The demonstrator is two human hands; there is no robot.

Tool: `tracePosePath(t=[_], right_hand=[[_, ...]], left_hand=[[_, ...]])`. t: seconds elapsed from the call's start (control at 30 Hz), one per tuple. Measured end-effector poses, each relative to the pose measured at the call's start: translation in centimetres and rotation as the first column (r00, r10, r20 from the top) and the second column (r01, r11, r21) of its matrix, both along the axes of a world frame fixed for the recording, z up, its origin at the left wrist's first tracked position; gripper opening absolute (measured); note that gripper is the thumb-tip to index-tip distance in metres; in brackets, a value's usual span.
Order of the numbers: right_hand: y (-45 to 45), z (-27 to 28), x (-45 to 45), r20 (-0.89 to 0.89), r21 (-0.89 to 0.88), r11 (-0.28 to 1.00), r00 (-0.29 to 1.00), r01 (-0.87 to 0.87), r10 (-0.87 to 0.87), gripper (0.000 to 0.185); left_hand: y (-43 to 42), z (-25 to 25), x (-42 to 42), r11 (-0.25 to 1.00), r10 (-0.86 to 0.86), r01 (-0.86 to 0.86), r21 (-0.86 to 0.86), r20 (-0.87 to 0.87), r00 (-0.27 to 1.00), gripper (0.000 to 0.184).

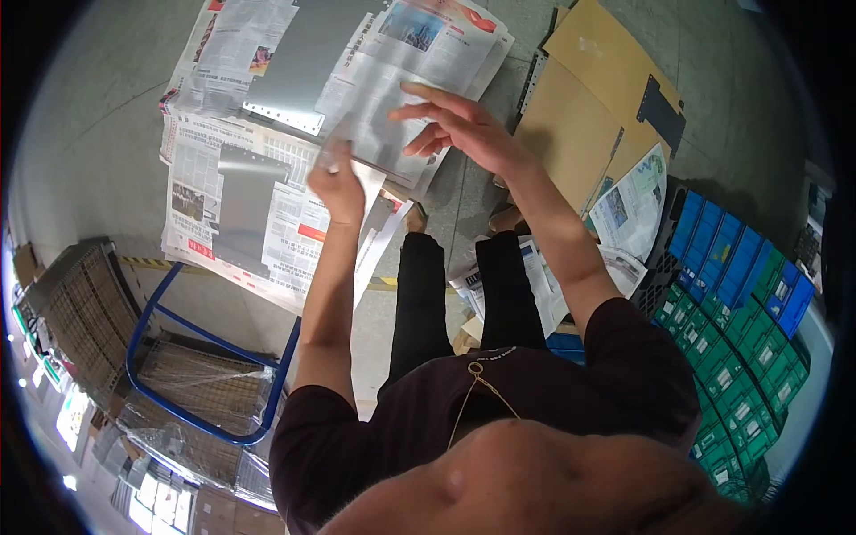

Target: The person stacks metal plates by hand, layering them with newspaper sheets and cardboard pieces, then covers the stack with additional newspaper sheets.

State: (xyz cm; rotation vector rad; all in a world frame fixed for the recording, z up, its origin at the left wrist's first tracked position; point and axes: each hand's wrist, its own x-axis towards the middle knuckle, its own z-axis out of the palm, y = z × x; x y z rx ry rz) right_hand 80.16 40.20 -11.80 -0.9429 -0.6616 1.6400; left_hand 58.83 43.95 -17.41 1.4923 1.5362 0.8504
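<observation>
My left hand (pixel 337 185) is raised over the edge of the lower newspaper stack (pixel 290 234); motion smears its fingers, so whether it holds anything is unclear. To its right, my right hand (pixel 459 129) hovers above the upper newspaper sheets (pixel 379 111), fingers apart and nothing between them. A grey metal panel (pixel 299 58) with a perforated edge lies on the upper sheets, up and left of my hands. Another grey panel (pixel 245 209) rests on the lower stack, left of my left hand, partly covered by newspaper.
Cardboard (pixel 580 94) with dark metal parts (pixel 662 105) lies at the upper right. Newspaper (pixel 629 209) lies below it. Green bins (pixel 736 388) and blue bins (pixel 718 241) stand at the right. A blue tubular frame (pixel 134 357) and wire-mesh baskets (pixel 76 312) are at the left.
</observation>
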Motion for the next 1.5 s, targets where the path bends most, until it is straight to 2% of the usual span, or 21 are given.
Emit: tracePosePath(t=[0.03, 0.07, 0.1, 0.17, 0.2, 0.23, 0.33, 0.37, 0.4, 0.5, 0.53, 0.63, 0.73, 1.0, 1.1, 1.2, 1.23, 1.3, 1.37, 1.43, 1.5], right_hand=[[-0.6, -1.2, 0.3, -0.002, -0.021, 0.997, 0.997, -0.076, 0.076, 0.045], [-1.4, -4.7, 1.0, 0.177, -0.117, 0.959, 0.945, -0.258, 0.276, 0.047], [-2.2, -9.4, 1.7, 0.324, -0.242, 0.881, 0.822, -0.406, 0.468, 0.049], [-3.3, -12.3, 1.3, 0.382, -0.447, 0.807, 0.734, -0.386, 0.562, 0.053], [-5.2, -13.0, 0.5, 0.331, -0.516, 0.814, 0.815, -0.266, 0.476, 0.054], [-6.4, -13.1, -0.2, 0.285, -0.588, 0.795, 0.882, -0.148, 0.375, 0.056], [-6.7, -13.9, -1.8, 0.234, -0.415, 0.909, 0.971, 0.046, 0.058, 0.056], [-6.6, -14.7, -2.0, 0.19, -0.406, 0.912, 0.982, 0.063, 0.017, 0.055], [-6.0, -15.8, -1.9, 0.147, -0.395, 0.915, 0.989, 0.079, -0.022, 0.054], [-4.7, -19.7, -1.5, 0.174, -0.404, 0.905, 0.982, 0.135, -0.068, 0.05], [-4.5, -21.1, -1.5, 0.21, -0.415, 0.896, 0.975, 0.155, -0.071, 0.049], [-4.1, -24.9, -1.8, 0.365, -0.33, 0.921, 0.928, 0.21, -0.081, 0.049], [-4.1, -26.6, -2.4, 0.537, -0.245, 0.937, 0.84, 0.25, -0.083, 0.046], [-4.9, -30.7, -3.9, 0.688, -0.222, 0.903, 0.715, 0.367, -0.121, 0.036], [-4.6, -31.4, -4.2, 0.777, -0.176, 0.902, 0.618, 0.394, -0.119, 0.033], [-4.2, -31.6, -4.3, 0.818, -0.165, 0.9, 0.566, 0.403, -0.104, 0.032], [-4.2, -31.7, -4.3, 0.824, -0.173, 0.898, 0.558, 0.405, -0.093, 0.032], [-3.9, -32.0, -4.2, 0.857, -0.23, 0.909, 0.515, 0.348, 0.02, 0.033], [-4.1, -31.9, -3.9, 0.871, -0.282, 0.911, 0.479, 0.301, 0.112, 0.034], [-4.5, -31.4, -3.5, 0.873, -0.32, 0.912, 0.454, 0.256, 0.179, 0.036], [-5.2, -31.2, -3.0, 0.828, -0.31, 0.909, 0.549, 0.28, 0.113, 0.045]], left_hand=[[0.3, 0.9, 0.0, 0.987, 0.136, -0.106, -0.117, 0.294, 0.946, 0.023], [0.8, 1.8, 0.3, 0.951, 0.29, -0.17, -0.26, 0.541, 0.789, 0.027], [0.7, 0.6, -0.6, 0.862, 0.472, -0.191, -0.469, 0.608, 0.638, 0.029], [0.7, -1.5, -1.4, 0.782, 0.582, -0.168, -0.6, 0.607, 0.542, 0.032], [0.3, -3.0, -2.0, 0.731, 0.639, -0.151, -0.666, 0.591, 0.492, 0.035], [-0.1, -5.7, -3.0, 0.685, 0.637, -0.151, -0.712, 0.486, 0.599, 0.042], [-1.3, -9.4, -2.4, 0.645, 0.649, -0.022, -0.764, 0.531, 0.545, 0.044], [-2.1, -12.9, -3.4, 0.768, 0.381, 0.026, -0.64, 0.489, 0.784, 0.042], [-2.8, -17.2, -5.1, 0.852, 0.076, 0.129, -0.508, 0.364, 0.928, 0.041], [-2.6, -18.4, -2.7, 0.823, 0.248, 0.245, -0.512, 0.713, 0.656, 0.051], [-2.3, -19.0, -1.7, 0.738, 0.548, 0.243, -0.63, 0.769, 0.329, 0.054], [-2.1, -21.8, -1.6, 0.675, 0.555, 0.385, -0.629, 0.777, 0.298, 0.054], [-1.2, -23.5, -1.6, 0.645, 0.515, 0.401, -0.651, 0.757, 0.402, 0.055], [-0.7, -27.0, -2.0, 0.534, 0.558, 0.428, -0.729, 0.684, 0.469, 0.057], [-0.6, -27.1, -2.1, 0.458, 0.632, 0.224, -0.86, 0.492, 0.598, 0.049], [-1.0, -29.7, -3.9, 0.463, 0.575, -0.005, -0.886, 0.296, 0.763, 0.038], [-0.9, -28.5, -3.7, 0.459, 0.584, -0.036, -0.888, 0.271, 0.765, 0.031], [-0.9, -32.6, -7.1, 0.49, 0.483, 0.158, -0.857, 0.418, 0.769, 0.03], [-0.9, -31.5, -6.4, 0.469, 0.453, 0.139, -0.872, 0.373, 0.81, 0.03], [-1.3, -28.7, -4.3, 0.425, 0.488, -0.104, -0.899, 0.13, 0.863, 0.032], [-0.4, -29.8, -5.3, 0.465, 0.355, -0.099, -0.88, 0.084, 0.931, 0.034]])
